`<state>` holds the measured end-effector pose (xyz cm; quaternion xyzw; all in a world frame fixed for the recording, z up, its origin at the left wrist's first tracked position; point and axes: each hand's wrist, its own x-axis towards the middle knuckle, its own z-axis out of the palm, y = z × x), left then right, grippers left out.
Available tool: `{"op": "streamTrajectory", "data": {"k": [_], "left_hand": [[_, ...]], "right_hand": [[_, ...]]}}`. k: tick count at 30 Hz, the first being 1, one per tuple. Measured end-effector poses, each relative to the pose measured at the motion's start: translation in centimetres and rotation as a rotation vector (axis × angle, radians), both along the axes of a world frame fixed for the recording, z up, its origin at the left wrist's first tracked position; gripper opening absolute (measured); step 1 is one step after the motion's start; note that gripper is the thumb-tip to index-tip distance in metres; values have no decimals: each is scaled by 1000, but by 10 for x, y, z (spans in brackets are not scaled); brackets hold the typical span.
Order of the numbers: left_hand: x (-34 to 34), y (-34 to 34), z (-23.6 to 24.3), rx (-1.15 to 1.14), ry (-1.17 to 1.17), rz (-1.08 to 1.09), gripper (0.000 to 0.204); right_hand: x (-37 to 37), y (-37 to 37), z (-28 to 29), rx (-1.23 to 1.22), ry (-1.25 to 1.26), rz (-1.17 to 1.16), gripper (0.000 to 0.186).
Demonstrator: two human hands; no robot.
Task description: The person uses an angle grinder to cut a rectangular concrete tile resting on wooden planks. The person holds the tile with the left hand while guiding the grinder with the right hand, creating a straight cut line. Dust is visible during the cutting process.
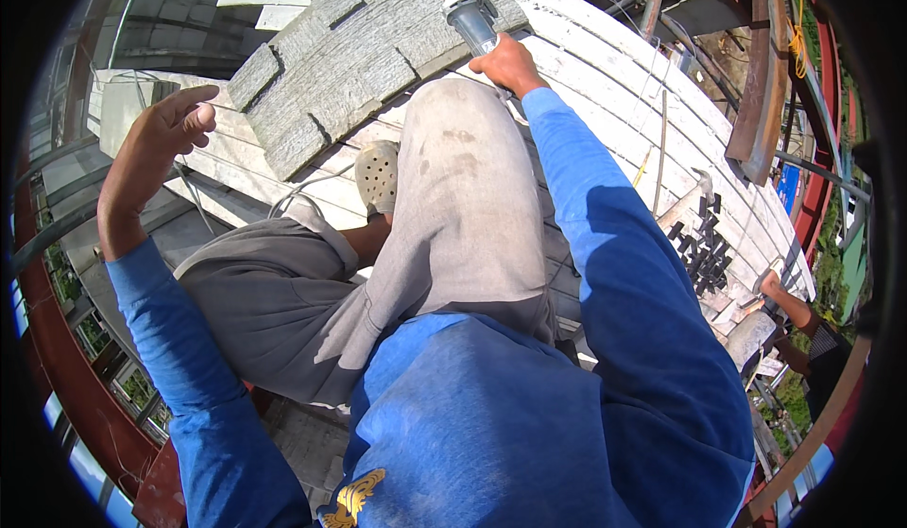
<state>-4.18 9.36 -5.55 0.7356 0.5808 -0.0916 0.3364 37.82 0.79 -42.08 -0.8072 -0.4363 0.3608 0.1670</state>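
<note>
My right hand (508, 63) grips the grey body of an angle grinder (469, 20), whose silver head and disc point away from me over grey textured shingle sheets (331, 56). These overlapping sheets lie on whitish wooden planks (605, 93). My left hand (170, 131) is raised at the left, empty, with its fingers apart and partly bent, left of the sheets. My bent leg in light grey trousers fills the middle, with a perforated clog (376, 177) beside it and a grey cable running behind.
Several black pieces (704, 245) and a hammer (702, 180) lie at the right. Another person's hand (770, 282) reaches in at the far right. Brown beams (756, 75) and steel poles stand top right, red steel (104, 415) lower left, with open drops beyond.
</note>
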Motion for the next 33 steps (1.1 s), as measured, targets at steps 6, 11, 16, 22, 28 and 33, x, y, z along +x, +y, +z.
{"op": "streamTrajectory", "data": {"k": [6,11,16,22,28,33], "left_hand": [[5,-1,-1,-8,-27,-12,87],[8,-1,0,-23,-17,-29,87],[10,-4,0,1,-7,-26,88],[6,-2,1,-8,18,-17,88],[12,-3,2,-7,12,-32,88],[11,-6,2,28,-16,-32,92]], "right_hand": [[1,6,-4,-27,13,13,78],[1,6,-4,-18,39,4,79],[0,-4,-8,-21,-6,0,82],[3,-8,-5,-52,6,12,84],[3,-5,-6,-54,-4,14,83],[4,-7,-7,-61,6,7,84]]}}
